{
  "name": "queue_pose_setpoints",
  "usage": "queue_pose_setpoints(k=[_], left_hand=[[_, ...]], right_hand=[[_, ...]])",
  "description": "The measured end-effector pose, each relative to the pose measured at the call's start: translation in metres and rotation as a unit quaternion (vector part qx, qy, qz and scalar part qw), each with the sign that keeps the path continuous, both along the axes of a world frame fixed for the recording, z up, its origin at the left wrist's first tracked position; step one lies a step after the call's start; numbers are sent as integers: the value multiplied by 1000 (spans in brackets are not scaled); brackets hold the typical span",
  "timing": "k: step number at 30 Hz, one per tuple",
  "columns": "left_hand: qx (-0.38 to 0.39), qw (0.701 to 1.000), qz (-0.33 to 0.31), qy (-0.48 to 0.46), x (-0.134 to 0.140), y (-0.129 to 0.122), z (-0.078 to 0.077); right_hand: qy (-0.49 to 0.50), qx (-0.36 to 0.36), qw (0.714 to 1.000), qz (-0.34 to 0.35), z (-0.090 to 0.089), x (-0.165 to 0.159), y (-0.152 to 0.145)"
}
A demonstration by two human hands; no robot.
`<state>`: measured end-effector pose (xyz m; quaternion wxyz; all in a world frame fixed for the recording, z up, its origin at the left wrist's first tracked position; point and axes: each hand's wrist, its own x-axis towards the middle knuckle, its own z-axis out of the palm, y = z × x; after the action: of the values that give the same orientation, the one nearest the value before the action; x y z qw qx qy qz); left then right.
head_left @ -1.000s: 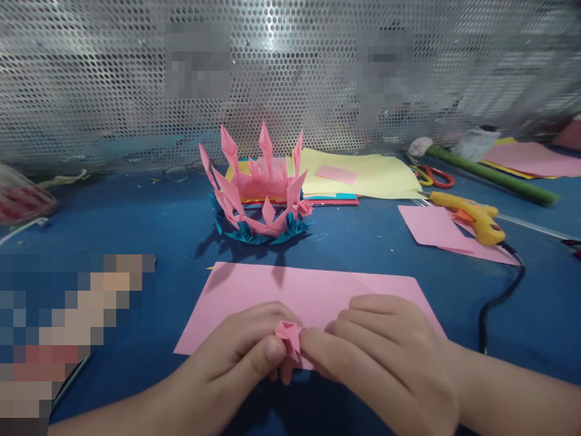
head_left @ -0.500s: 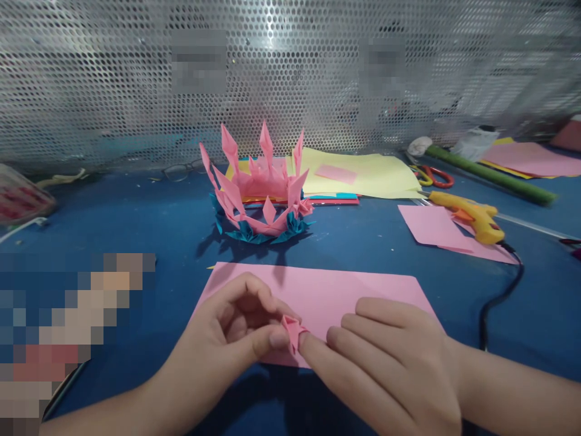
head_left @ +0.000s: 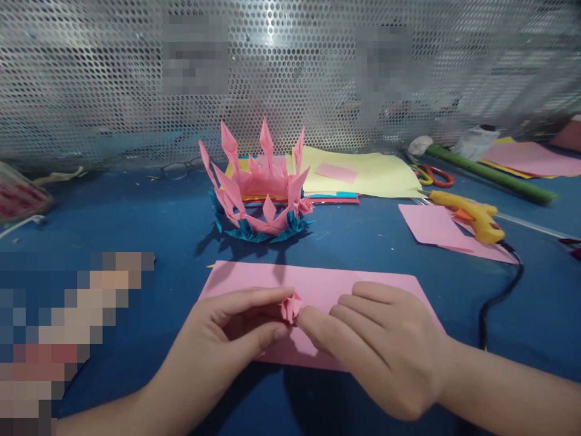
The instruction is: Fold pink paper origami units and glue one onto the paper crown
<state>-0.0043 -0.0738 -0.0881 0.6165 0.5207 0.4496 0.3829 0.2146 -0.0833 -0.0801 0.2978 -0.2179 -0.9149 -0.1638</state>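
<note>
A small folded pink paper piece, with pleated edges like a tiny flower, is pinched between my two hands over a pink sheet of paper. My left hand grips it from the left between thumb and fingertips. From the other side, the fingertips of my right hand press against it, the other fingers curled. Past the sheet stands a pink paper crown with pointed folded spikes and blue paper leaves round its base.
A yellow glue gun with a black cord lies on pink paper squares at right. Behind are yellow sheets, red-handled scissors and a green stick. A perforated metal panel closes off the back.
The small pink piece has turned and risen slightly, now showing its pleated face. My left fingers have straightened, and my right hand's fingertips have shifted on it.
</note>
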Motion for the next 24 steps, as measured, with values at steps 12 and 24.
queue_pose_setpoints(k=[12, 24], left_hand=[[25, 996, -30, 74, 1, 2, 3], [-45, 986, -162, 14, 4, 2, -2]], right_hand=[[126, -120, 984, -30, -12, -6, 9], [41, -95, 994, 27, -5, 0, 3]])
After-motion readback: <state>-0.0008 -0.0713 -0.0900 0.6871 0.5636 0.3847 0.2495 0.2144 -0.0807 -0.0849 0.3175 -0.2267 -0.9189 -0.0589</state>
